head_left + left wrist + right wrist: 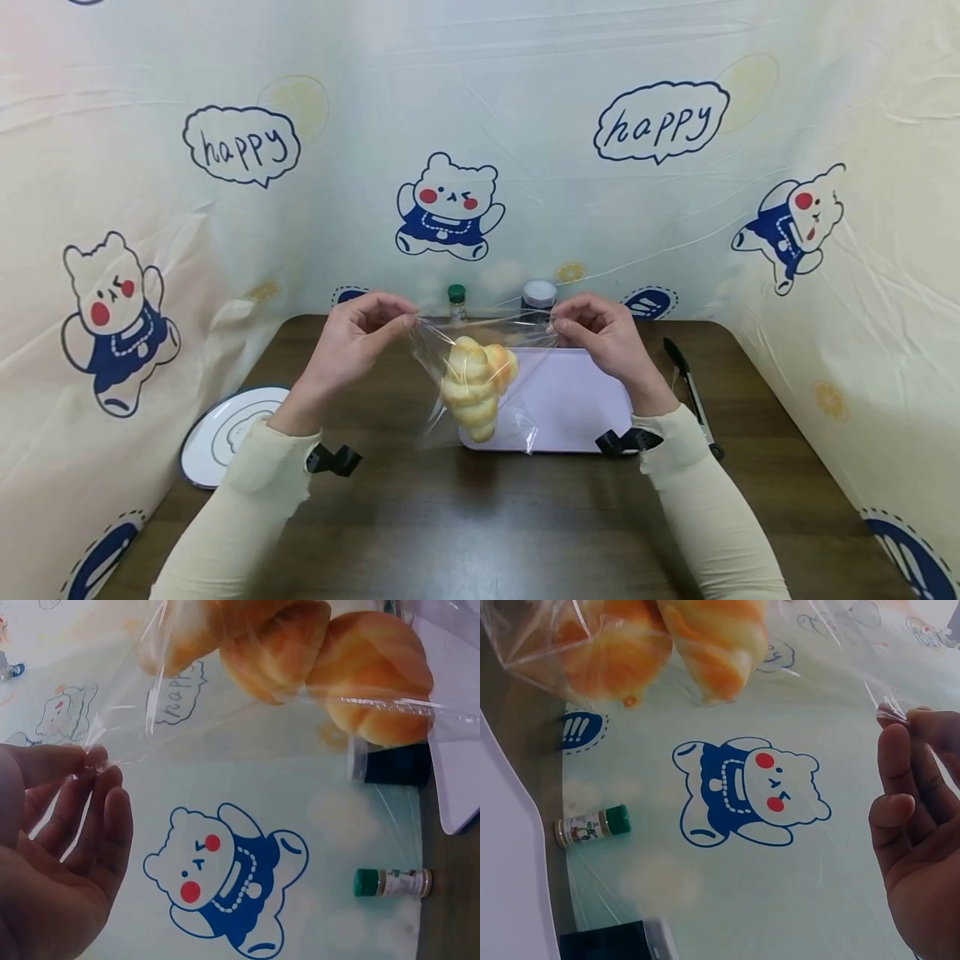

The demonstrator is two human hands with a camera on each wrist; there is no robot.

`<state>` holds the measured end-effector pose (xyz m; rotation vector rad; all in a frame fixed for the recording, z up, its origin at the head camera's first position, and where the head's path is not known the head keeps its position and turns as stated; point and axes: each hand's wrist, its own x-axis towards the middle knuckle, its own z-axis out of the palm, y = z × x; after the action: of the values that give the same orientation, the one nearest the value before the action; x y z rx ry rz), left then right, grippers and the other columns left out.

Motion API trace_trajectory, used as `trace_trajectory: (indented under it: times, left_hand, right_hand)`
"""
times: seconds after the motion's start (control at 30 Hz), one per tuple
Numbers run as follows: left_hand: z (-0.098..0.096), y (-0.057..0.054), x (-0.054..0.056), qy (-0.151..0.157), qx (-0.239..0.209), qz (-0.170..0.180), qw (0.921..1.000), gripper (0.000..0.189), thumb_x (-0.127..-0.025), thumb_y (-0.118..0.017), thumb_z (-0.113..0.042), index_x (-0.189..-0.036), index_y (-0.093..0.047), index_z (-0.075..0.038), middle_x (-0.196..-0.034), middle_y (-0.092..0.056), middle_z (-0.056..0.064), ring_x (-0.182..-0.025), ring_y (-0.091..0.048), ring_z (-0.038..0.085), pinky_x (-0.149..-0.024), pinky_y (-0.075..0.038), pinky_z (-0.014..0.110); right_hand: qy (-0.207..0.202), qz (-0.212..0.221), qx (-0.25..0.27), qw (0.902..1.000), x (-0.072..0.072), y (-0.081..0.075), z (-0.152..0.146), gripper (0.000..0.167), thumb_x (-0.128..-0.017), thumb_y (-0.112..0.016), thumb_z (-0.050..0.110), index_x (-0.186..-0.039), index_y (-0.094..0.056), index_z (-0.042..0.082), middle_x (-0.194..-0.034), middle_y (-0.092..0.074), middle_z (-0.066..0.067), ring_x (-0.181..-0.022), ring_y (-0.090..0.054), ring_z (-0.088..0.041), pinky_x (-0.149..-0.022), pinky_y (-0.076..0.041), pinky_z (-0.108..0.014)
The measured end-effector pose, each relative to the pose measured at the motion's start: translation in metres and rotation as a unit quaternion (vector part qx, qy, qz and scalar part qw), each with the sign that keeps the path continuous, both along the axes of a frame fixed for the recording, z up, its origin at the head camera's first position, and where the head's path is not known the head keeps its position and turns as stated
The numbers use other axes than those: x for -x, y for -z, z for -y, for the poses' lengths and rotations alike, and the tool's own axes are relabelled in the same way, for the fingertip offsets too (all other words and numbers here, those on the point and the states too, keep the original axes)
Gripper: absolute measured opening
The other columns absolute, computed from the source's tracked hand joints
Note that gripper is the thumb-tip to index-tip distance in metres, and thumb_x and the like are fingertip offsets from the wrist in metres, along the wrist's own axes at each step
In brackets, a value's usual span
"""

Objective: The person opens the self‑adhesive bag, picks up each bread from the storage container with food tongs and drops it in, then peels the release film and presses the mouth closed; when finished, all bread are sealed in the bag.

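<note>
A clear plastic bag (431,367) is stretched by its top edge between both hands, above the table. Inside it lie bread rolls (471,387), one pale and twisted, another more golden beside it. My left hand (358,337) pinches the bag's left top corner between thumb and fingers. On the other corner my right hand (603,333) has the same kind of pinch. Both wrist views show the thin film drawn taut from the fingertips, with the bread (371,675) hanging in the bag. Behind and below the bag is a pale purple tray (573,400).
At the table's back stand a small green-capped bottle (457,302) and a dark jar with a white lid (539,296). A white plate with a blue rim (206,446) lies on the left. Black-tipped tongs (693,396) lie on the right. Patterned cloth hangs around the table.
</note>
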<state>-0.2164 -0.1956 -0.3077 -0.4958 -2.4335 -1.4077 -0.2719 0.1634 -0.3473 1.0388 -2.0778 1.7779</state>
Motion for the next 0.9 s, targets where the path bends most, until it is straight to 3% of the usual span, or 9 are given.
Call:
trace_trajectory:
  times: [0.27, 0.47, 0.6, 0.73, 0.9]
  left_hand:
    - [0.006, 0.004, 0.002, 0.069, -0.019, -0.034, 0.9969, 0.014, -0.099, -0.060, -0.011, -0.103, -0.073, -0.010, -0.100, -0.070, -0.005, -0.090, -0.062, 0.015, -0.078, -0.055, 0.022]
    - [0.010, 0.005, 0.005, 0.124, -0.043, -0.055, 0.9898, 0.016, -0.097, -0.059, -0.001, -0.096, -0.075, -0.003, -0.097, -0.071, 0.005, -0.090, -0.063, 0.015, -0.079, -0.056, 0.022]
    - [0.011, 0.005, 0.005, 0.127, -0.045, -0.049, 0.9897, 0.015, -0.096, -0.061, -0.003, -0.097, -0.076, -0.005, -0.102, -0.072, 0.010, -0.093, -0.065, 0.014, -0.080, -0.057, 0.022]
    - [0.011, 0.005, 0.004, 0.128, -0.051, -0.038, 0.9898, 0.016, -0.095, -0.062, -0.004, -0.099, -0.077, -0.006, -0.104, -0.072, 0.008, -0.093, -0.064, 0.016, -0.077, -0.056, 0.021]
    - [0.009, 0.004, 0.002, 0.098, -0.044, -0.025, 0.9940, 0.010, -0.091, -0.072, -0.013, -0.099, -0.078, -0.010, -0.102, -0.072, 0.001, -0.091, -0.064, 0.018, -0.073, -0.056, 0.021]
  right_hand:
    - [-0.041, -0.026, 0.015, 0.9987, -0.001, 0.001, -0.002, 0.008, -0.093, -0.062, -0.005, -0.099, -0.066, -0.008, -0.093, -0.072, 0.004, -0.075, -0.063, -0.010, -0.069, -0.057, -0.021]
    - [-0.068, -0.044, 0.008, 0.9967, 0.001, 0.001, -0.004, 0.015, -0.092, -0.061, -0.008, -0.093, -0.073, 0.001, -0.093, -0.073, 0.000, -0.083, -0.065, -0.010, -0.073, -0.056, -0.021]
    - [-0.083, -0.043, 0.010, 0.9956, 0.003, 0.001, -0.006, 0.023, -0.092, -0.059, -0.011, -0.092, -0.075, 0.005, -0.094, -0.074, -0.001, -0.090, -0.067, -0.010, -0.079, -0.056, -0.021]
    - [-0.086, -0.027, 0.013, 0.9959, 0.003, 0.001, -0.007, 0.021, -0.093, -0.058, -0.010, -0.092, -0.075, 0.002, -0.098, -0.074, 0.004, -0.094, -0.067, -0.010, -0.084, -0.056, -0.022]
    - [-0.088, -0.015, 0.010, 0.9959, 0.001, -0.001, -0.008, 0.021, -0.092, -0.059, -0.007, -0.092, -0.076, 0.005, -0.098, -0.075, 0.004, -0.092, -0.068, -0.011, -0.082, -0.057, -0.023]
